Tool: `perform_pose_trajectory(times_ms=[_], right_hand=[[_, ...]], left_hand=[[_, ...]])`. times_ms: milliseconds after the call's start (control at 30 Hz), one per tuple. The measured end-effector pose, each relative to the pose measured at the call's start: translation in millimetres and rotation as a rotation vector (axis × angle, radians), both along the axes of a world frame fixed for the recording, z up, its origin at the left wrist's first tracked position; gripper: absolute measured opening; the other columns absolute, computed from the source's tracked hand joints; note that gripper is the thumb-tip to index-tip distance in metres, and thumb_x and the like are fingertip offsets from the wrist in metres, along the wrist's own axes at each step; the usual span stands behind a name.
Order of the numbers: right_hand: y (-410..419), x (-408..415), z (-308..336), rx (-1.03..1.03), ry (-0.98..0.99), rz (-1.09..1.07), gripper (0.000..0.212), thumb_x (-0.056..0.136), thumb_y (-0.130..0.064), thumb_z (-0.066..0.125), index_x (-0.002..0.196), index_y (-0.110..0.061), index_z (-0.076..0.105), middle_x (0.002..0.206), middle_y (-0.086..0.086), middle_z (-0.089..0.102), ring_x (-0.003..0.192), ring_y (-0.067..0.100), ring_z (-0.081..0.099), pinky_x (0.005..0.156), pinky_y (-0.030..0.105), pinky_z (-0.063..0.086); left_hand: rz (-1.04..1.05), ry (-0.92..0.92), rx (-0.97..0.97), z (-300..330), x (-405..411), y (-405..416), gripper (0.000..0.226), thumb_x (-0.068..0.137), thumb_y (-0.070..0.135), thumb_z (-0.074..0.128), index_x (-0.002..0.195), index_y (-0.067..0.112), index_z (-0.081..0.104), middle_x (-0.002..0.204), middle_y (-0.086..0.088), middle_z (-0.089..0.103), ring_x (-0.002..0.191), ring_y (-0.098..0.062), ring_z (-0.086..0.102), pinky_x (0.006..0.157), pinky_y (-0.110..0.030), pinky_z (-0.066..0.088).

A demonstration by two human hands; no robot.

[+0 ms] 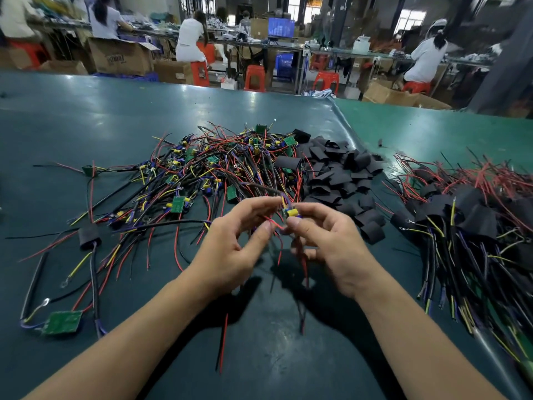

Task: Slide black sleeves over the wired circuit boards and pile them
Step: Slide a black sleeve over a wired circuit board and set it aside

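On the left of the green tabletop (pixel 86 116) lies a loose circuit board (pixel 62 321) with wires. Behind the hands sits a big heap of wired boards (pixel 219 166). The left hand (pixel 230 249) pinches a red wire (pixel 274 223). The right hand (pixel 326 243) pinches a small wired board (pixel 292 212) held up between both hands, its wires hanging down toward the person. Further right lie loose black sleeves (pixel 337 174), then the pile of sleeved boards (pixel 467 215).

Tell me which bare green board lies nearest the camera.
The green circuit board at the table's near left, lying flat and alone by the left forearm. The other bare boards sit farther back in the tangled wire pile.
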State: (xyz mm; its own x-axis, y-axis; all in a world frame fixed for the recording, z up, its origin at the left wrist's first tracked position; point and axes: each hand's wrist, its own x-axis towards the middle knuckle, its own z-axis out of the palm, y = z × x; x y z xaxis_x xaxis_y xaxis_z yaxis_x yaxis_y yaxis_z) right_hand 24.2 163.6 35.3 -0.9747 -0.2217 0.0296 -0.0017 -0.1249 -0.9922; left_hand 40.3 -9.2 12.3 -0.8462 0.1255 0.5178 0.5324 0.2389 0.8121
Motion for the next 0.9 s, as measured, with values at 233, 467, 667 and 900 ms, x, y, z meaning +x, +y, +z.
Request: perform_pose_trajectory(times_ms=[233, 467, 667, 900], right_hand=[[36, -9, 18, -0.404, -0.003, -0.15, 0.021, 0.074, -0.01, 0.063, 0.095, -0.015, 0.062, 0.075, 0.006, 0.068, 0.057, 0.014, 0.056, 0.047, 0.022, 0.043], [48, -12, 23, -0.468, 0.124, -0.226, 0.017, 0.081, -0.003, 0.063, 0.093, -0.012, 0.055, 0.083, 0.012, 0.072, 0.062, 0.015, 0.054, 0.056, 0.024, 0.044], [50, -8, 29, -0.309, 0.447, -0.513, 0.019, 0.086, -0.003, 0.062, 0.095, -0.015, 0.05, 0.081, 0.009, 0.071, 0.059, 0.022, 0.057, 0.053, 0.03, 0.049], [59, -11, 28, -0.137, 0.547, -0.741, 0.016, 0.097, -0.007, 0.059, 0.108, -0.007, 0.047, 0.076, 0.0, 0.071, 0.047, 0.011, 0.056, 0.046, 0.024, 0.048]], left_hand=[[0.197, 0.043, -0.276, 9, -8, -29, 0.045, 0.089, 0.05, 0.04, 0.107, 0.024, 0.072, 0.093, 0.003, 0.069, 0.09, -0.011, 0.051, 0.082, -0.024, 0.039], [0.172, 0.097, -0.426, 11, -5, -22, 0.03, 0.094, 0.042, 0.062, 0.093, 0.016, 0.077, 0.101, 0.011, 0.07, 0.11, -0.016, 0.052, 0.098, -0.037, 0.041], [0.136, 0.088, -0.72, 25, -37, 5, 0.015, 0.093, 0.023, 0.063, 0.102, 0.016, 0.073, 0.098, 0.004, 0.07, 0.096, -0.017, 0.056, 0.088, -0.026, 0.04], [0.102, 0.151, -1.075, 43, -92, 54, 0.039, 0.092, 0.026, 0.056, 0.13, 0.015, 0.058, 0.129, -0.006, 0.058, 0.119, -0.027, 0.048, 0.105, -0.039, 0.037]])
